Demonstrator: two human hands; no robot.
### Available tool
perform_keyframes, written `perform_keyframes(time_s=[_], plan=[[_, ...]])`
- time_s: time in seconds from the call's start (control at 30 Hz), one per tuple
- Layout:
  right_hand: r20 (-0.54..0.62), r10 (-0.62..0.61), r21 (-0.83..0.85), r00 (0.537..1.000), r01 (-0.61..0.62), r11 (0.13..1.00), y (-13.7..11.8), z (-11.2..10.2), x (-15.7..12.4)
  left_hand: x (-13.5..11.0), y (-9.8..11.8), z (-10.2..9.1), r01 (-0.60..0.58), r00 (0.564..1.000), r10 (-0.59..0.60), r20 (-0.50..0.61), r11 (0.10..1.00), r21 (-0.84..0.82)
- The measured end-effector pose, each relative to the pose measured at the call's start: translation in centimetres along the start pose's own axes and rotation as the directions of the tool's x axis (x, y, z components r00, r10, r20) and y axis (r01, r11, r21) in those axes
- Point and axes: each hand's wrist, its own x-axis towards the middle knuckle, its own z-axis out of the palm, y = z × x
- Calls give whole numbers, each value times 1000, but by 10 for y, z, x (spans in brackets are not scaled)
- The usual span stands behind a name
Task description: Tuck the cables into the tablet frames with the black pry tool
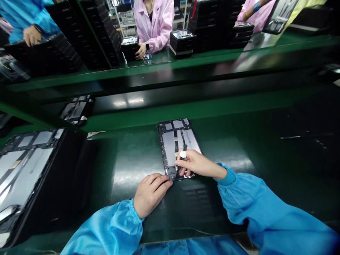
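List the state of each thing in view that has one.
Tablet-like unit: flat, open, insides facing up
Left hand: fingertips at the unit's near-left corner
Right hand: closed around the tool
Tool: tilted, tip unclear
Left foreground stack: top piece insides up
Pink-sleeved co-worker's hand: beside a dark stack

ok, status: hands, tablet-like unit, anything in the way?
Left hand at near-left corner of tablet-like unit, right hand gripping dark slim tool over its near half. Unit flat on green bench. Right hand and tool cover part of it.
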Motion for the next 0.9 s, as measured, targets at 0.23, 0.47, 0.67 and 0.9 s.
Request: perform_keyframes(time_s=[0.23,0.47,0.67,0.9], plan=[[10,-9,-17,1000,9,1000,0,1,1,0,0,1,9,1000,-9,2,1000,0],[12,-20,-19,1000,20,1000,-1,2,0,-1,0,0,21,1000,-21,14,1000,22],[-6,-22,-11,1000,22,1000,-2,3,0,-1,0,0,22,999,-22,23,1000,13],[-14,-16,-31,1000,16,999,-3,3,-2,-1,0,0,21,999,-21,28,1000,18]])
